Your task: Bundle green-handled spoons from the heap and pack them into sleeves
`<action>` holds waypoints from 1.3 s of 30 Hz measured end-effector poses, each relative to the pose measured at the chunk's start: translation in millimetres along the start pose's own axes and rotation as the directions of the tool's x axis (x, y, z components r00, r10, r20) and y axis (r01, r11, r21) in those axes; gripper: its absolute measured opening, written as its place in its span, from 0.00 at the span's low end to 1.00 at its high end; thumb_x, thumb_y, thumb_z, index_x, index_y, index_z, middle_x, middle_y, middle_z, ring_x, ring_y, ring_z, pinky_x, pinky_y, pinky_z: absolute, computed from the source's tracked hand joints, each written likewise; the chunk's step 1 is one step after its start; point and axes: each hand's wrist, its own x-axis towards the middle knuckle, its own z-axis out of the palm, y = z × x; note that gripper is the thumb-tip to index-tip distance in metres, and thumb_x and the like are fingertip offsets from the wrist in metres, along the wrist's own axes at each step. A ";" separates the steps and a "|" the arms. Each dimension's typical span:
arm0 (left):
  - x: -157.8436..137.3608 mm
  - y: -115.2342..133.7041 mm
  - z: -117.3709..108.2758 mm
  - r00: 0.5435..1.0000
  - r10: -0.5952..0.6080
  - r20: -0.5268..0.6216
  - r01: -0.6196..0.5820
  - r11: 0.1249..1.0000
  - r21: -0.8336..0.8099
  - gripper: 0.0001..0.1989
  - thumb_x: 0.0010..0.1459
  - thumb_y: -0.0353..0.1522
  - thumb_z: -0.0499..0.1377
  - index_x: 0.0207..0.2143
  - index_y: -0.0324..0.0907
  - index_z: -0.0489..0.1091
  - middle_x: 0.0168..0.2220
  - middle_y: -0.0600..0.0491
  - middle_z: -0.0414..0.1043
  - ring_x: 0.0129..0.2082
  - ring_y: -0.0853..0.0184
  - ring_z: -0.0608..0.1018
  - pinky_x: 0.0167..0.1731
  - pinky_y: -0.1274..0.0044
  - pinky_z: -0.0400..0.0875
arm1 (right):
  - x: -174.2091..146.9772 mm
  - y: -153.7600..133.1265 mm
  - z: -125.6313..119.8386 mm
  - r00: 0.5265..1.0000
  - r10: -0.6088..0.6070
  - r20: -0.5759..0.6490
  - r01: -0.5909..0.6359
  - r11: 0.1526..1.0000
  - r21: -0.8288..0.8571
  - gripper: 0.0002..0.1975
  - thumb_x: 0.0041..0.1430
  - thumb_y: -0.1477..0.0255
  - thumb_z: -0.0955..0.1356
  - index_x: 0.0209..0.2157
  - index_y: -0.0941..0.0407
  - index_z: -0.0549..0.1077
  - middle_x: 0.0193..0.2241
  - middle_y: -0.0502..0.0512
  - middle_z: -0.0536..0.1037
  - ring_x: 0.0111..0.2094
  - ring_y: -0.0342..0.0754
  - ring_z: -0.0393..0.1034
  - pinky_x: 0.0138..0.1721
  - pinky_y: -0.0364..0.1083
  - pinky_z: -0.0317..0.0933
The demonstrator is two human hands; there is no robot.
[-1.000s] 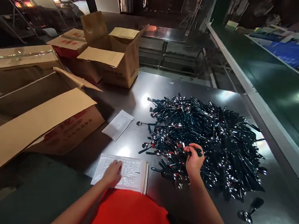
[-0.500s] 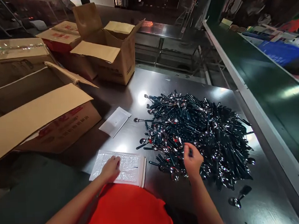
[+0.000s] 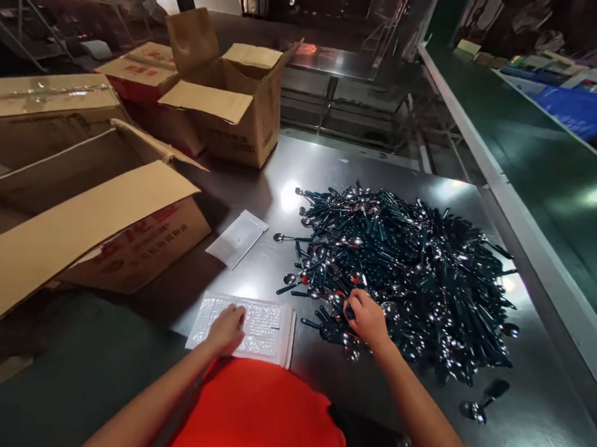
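your left hand (image 3: 227,328) lies palm down, fingers loosely together and pointing forward, wrist straight, flat on what is under it. the left forearm runs bare from the lower left of the frame, angled up and to the right, elbow out of view. your right hand (image 3: 367,318) is forward of the left and well apart from it, back of the hand up, knuckles bent, fingers curled downward and inward in a pinch; whether the fingertips close on anything cannot be made out. the right forearm comes in from the lower right edge, bare, slanting up and to the left, wrist slightly flexed.
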 end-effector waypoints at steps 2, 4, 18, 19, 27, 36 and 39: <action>0.2 0.9 -1.9 1.000 -0.006 0.012 0.006 1.000 0.007 0.09 0.49 0.24 0.56 0.34 0.42 0.67 0.41 0.48 0.68 0.42 0.60 0.73 0.37 0.73 0.62 | -0.1 -7.6 -10.4 1.000 0.014 0.011 -0.014 1.000 -0.022 0.13 0.56 0.77 0.65 0.43 0.61 0.73 0.49 0.67 0.73 0.50 0.60 0.66 0.50 0.52 0.57; 0.4 1.2 -3.3 1.000 -0.003 0.026 0.003 1.000 0.011 0.10 0.48 0.24 0.57 0.35 0.42 0.67 0.41 0.48 0.68 0.42 0.60 0.73 0.36 0.73 0.62 | 1.3 -18.8 -10.5 0.998 0.011 0.065 -0.009 0.999 -0.030 0.12 0.55 0.76 0.67 0.42 0.59 0.73 0.47 0.65 0.75 0.51 0.60 0.66 0.51 0.52 0.57; -1.4 2.5 -3.7 1.000 -0.014 0.018 0.014 1.000 0.018 0.10 0.49 0.25 0.56 0.35 0.43 0.67 0.42 0.47 0.69 0.42 0.59 0.74 0.33 0.73 0.61 | 26.9 -71.0 65.3 0.903 0.207 0.376 -0.166 0.976 -0.138 0.15 0.60 0.72 0.70 0.48 0.60 0.71 0.44 0.58 0.76 0.42 0.49 0.74 0.44 0.51 0.69; -1.4 2.4 -3.7 1.000 -0.013 0.018 0.013 1.000 0.017 0.10 0.48 0.25 0.57 0.35 0.43 0.67 0.42 0.47 0.69 0.42 0.59 0.74 0.33 0.73 0.61 | 27.1 -72.3 67.1 0.904 0.193 0.381 -0.154 0.979 -0.131 0.14 0.61 0.72 0.70 0.47 0.60 0.71 0.43 0.57 0.77 0.42 0.50 0.73 0.44 0.52 0.69; -4.8 2.9 -5.6 1.000 -0.007 0.001 0.007 1.000 0.012 0.08 0.50 0.25 0.56 0.34 0.44 0.66 0.42 0.49 0.69 0.42 0.60 0.74 0.35 0.73 0.62 | 12.6 -50.2 49.9 0.958 0.133 0.255 -0.133 0.991 -0.015 0.14 0.57 0.72 0.70 0.45 0.59 0.72 0.46 0.60 0.76 0.50 0.56 0.69 0.45 0.49 0.64; 1.4 -3.5 -3.3 1.000 -0.002 0.019 0.001 0.999 0.038 0.09 0.50 0.27 0.59 0.35 0.43 0.66 0.43 0.49 0.69 0.41 0.62 0.73 0.35 0.74 0.63 | 6.5 -28.0 43.3 0.964 0.263 0.033 -0.264 0.940 0.216 0.17 0.52 0.72 0.69 0.46 0.57 0.71 0.38 0.59 0.80 0.39 0.55 0.74 0.38 0.46 0.60; 2.3 -5.3 -2.2 1.000 0.000 0.012 0.000 0.999 0.041 0.09 0.49 0.27 0.59 0.35 0.43 0.67 0.42 0.49 0.69 0.41 0.61 0.74 0.34 0.74 0.63 | 3.3 -23.7 41.2 0.941 0.327 -0.083 -0.279 0.894 0.350 0.20 0.49 0.72 0.68 0.46 0.54 0.71 0.37 0.55 0.80 0.35 0.53 0.75 0.36 0.46 0.61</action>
